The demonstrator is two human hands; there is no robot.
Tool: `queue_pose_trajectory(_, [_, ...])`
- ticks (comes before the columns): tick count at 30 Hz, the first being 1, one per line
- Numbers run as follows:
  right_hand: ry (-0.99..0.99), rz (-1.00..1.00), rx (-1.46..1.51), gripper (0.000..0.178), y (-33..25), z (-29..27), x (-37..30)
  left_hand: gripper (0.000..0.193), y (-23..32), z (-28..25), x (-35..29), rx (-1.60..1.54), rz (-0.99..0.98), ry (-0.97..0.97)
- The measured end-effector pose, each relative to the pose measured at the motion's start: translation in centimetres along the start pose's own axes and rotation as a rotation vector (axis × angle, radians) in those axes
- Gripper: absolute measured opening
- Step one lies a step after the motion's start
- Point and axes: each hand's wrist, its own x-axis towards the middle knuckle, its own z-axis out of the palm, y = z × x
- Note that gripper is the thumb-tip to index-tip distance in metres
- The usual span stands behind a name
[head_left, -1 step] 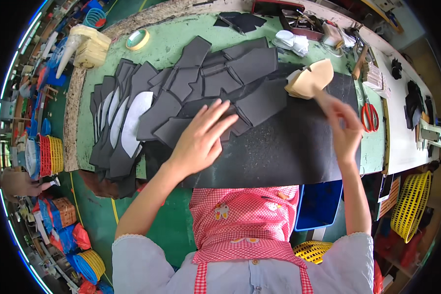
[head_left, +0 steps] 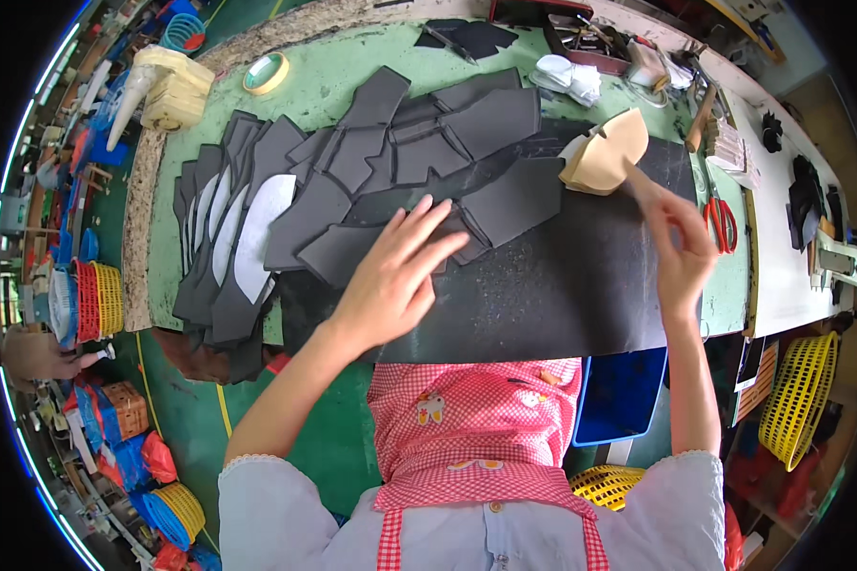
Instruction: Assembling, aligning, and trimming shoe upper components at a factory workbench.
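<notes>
My left hand [head_left: 395,271] lies with fingers spread on dark grey foam pieces [head_left: 514,200] at the near side of a spread of similar cut shapes. The fingertips press near the fold of one angular piece. My right hand [head_left: 686,257] is raised at the right, its outstretched fingers blurred at the edge of a small stack of tan, curved pieces [head_left: 605,157]. Whether those fingers pinch a piece cannot be made out. A pale edge shows at the stack's left side. Under both lies a black mat [head_left: 543,295].
Overlapping dark pieces with white curved patches [head_left: 267,238] lie at the left. Red-handled scissors [head_left: 722,224] rest right of the mat. Farther back are a tape roll [head_left: 266,73], a yellowish block [head_left: 176,90], white pieces [head_left: 567,78] and a tool box [head_left: 586,43]. A blue bin [head_left: 621,400] stands below the table edge.
The tan stack has tilted and shifted slightly, with its upper edge more lifted. My right hand has moved a little to the right. The foam piece under my left hand has shifted slightly.
</notes>
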Motion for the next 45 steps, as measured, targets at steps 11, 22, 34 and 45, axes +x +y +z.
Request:
queue_pose_trajectory(11, [-0.559,-0.514,-0.082,0.037,-6.4,0.5,-1.4,0.034,8.9,0.9,0.9,-1.481,-0.424,-0.182])
queue_pose_trajectory(22, [-0.727,0.202,0.4,0.016,-7.3,-1.7,-6.0,0.035,10.8,3.8,0.2,-1.771,-0.492,-0.257])
queue_pose_trajectory(34, [-0.726,0.3,0.126,0.016,-8.5,-2.8,-7.3,0.01,13.7,3.8,0.3,-0.437,-0.128,0.007])
queue_pose_trajectory(45, [-0.64,0.485,0.617,0.007,-7.8,-2.4,-8.3,0.013,11.6,3.5,0.4,-1.523,-0.379,-0.367])
